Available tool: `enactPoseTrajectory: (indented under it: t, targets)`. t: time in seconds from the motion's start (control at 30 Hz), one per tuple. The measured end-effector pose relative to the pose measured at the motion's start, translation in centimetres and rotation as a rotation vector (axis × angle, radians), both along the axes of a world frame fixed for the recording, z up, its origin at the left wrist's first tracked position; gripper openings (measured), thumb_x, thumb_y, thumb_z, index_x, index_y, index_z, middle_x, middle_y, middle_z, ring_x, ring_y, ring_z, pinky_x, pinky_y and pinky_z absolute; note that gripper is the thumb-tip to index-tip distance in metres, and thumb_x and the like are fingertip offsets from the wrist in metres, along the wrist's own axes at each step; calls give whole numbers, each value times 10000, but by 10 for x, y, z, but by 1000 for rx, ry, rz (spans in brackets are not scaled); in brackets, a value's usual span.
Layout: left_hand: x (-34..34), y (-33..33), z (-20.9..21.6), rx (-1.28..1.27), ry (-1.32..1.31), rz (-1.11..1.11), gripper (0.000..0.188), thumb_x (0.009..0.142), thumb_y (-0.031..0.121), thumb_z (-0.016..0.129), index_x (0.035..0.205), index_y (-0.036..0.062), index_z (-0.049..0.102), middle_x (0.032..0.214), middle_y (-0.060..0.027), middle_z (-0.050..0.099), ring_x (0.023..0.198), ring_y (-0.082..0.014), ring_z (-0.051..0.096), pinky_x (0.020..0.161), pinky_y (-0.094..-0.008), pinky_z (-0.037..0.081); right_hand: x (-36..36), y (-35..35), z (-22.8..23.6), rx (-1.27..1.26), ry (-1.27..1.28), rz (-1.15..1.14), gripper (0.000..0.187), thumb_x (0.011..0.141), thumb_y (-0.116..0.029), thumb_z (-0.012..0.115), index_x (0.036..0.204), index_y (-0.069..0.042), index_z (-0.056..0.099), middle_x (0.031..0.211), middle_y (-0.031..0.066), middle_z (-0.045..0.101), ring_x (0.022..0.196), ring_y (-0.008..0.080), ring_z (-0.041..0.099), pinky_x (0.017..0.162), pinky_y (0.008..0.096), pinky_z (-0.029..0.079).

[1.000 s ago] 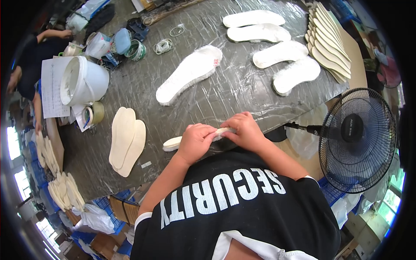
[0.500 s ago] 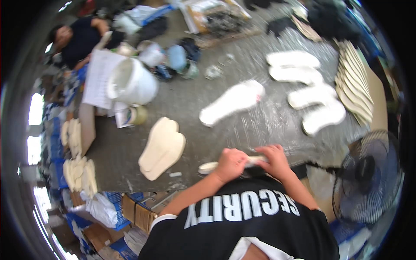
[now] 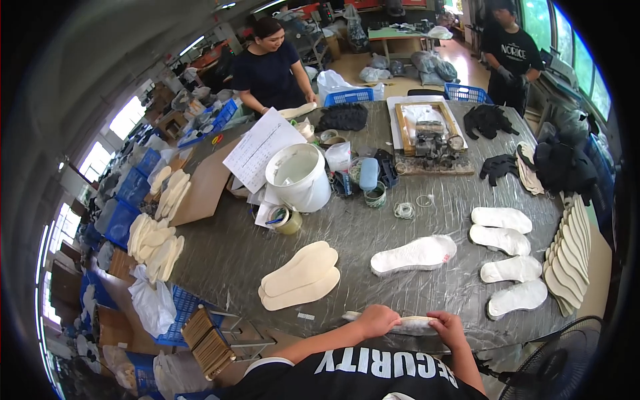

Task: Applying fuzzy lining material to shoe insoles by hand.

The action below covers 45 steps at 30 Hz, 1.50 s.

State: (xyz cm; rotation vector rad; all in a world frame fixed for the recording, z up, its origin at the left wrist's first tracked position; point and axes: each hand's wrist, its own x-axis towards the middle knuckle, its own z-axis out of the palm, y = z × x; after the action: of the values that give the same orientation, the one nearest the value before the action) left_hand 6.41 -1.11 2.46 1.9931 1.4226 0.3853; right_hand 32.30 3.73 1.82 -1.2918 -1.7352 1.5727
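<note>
At the table's near edge I hold a pale insole [image 3: 413, 322], seen almost edge-on. My left hand [image 3: 379, 321] is closed round its middle, and my right hand [image 3: 448, 327] pinches its right end. The fingers partly hide it. Beyond my hands lies one white plastic-wrapped insole [image 3: 413, 255] with a small red mark. To the left, two cream insoles [image 3: 300, 277] overlap on the table [image 3: 363, 293]. Several white wrapped insoles [image 3: 510, 270] form a column at the right.
A fanned stack of cream insoles [image 3: 570, 257] stands at the right edge, above a fan [image 3: 560, 363]. Left of centre are a white bucket [image 3: 300, 183] and a glue-stained jar [image 3: 287, 221]. A co-worker [image 3: 273, 73] handles an insole at the back; another person [image 3: 510, 57] stands back right.
The view has tilted up, so the far room and a second person now show. My hands still hold the insole; the right hand now sits at its end.
</note>
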Motion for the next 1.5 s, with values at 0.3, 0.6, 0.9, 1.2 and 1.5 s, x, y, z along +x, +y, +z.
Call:
enactPoseTrajectory:
  t: [0.3, 0.6, 0.9, 1.2, 1.5]
  targets:
    - [-24, 6, 18, -153, 173, 49, 322, 910, 393, 551, 996, 120, 697, 945, -142, 685, 900, -358, 631, 756, -467, 489, -6, -5, -25, 337, -176, -124, 102, 833, -112, 670, 871, -29, 714, 713, 164, 661, 607, 249, 643, 585, 330, 484]
    - [-52, -3, 7, -51, 114, 114, 295, 896, 357, 572, 865, 82, 675, 858, -146, 676, 859, -360, 633, 728, -485, 481, 7, -5, -18, 49, -84, -112, 149, 866, -115, 664, 950, 5, 695, 754, 94, 682, 692, 128, 610, 647, 287, 481]
    - [-81, -8, -5, -339, -115, 319, 270, 893, 288, 609, 1004, 59, 700, 953, -150, 694, 874, -275, 667, 773, -357, 499, 9, -11, -26, 86, -50, -209, 149, 886, -116, 624, 876, 25, 672, 688, 64, 639, 661, 106, 562, 618, 291, 457]
    - [-79, -9, -32, -239, -219, 410, 242, 888, 251, 635, 931, 28, 719, 820, -144, 702, 734, -223, 671, 692, -321, 511, 14, -6, -50, -68, 16, -247, 153, 915, -116, 612, 943, 15, 687, 782, 24, 680, 740, 87, 581, 689, 259, 469]
    - [-92, -13, -49, -435, -416, 534, 258, 923, 225, 610, 1022, 10, 712, 916, -65, 720, 828, -122, 638, 775, -293, 506, 17, -10, -67, 11, 41, -276, 160, 899, -112, 604, 943, 12, 696, 765, 47, 687, 718, 94, 601, 676, 267, 481]
